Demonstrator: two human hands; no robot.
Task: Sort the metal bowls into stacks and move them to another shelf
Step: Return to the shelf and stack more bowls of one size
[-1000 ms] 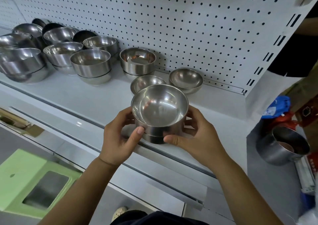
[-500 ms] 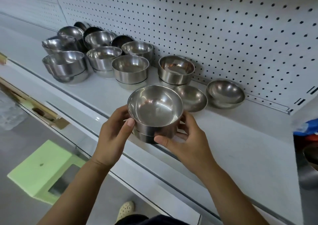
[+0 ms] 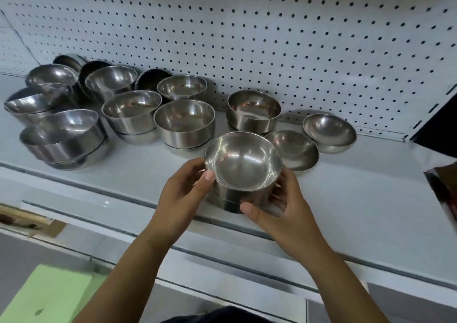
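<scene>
Green stool (image 3: 49, 293): nearest of all, low and far to the left of the held stack (image 3: 242, 164), down on the floor.
Left hand (image 3: 184, 189): on the left side of the held stack, thumb laid up the wall with its tip at the top rim, other fingers curled round the far side and mostly hidden.
Right hand (image 3: 284, 214): on the right side of the held stack, thumb pressed flat on the lower front wall, fingers slightly spread and wrapped round the right wall.
Held stack: shiny metal bowls nested upright, a seam near the bottom marking at least two. Gripped between both hands over the front part of the white shelf (image 3: 358, 199). Resting on it or lifted clear, cannot tell.
Flat bowl (image 3: 291, 147): just behind and to the right of the held stack, on the shelf. Touching the stack or not, cannot tell.
Second flat bowl (image 3: 329, 131): farther right and behind, just beside the first.
Deep stack (image 3: 253, 111): straight behind the held stack, apart from it, one bowl set in another.
Wide stack (image 3: 184, 122): behind and left of the held stack, near it.
Bowl cluster (image 3: 74, 105): well to the left of the held stack, many bowls, some nested, some tilted.
Pegboard (image 3: 272, 38): white with rows of dark holes, upright behind all the bowls, farthest from the held stack.
</scene>
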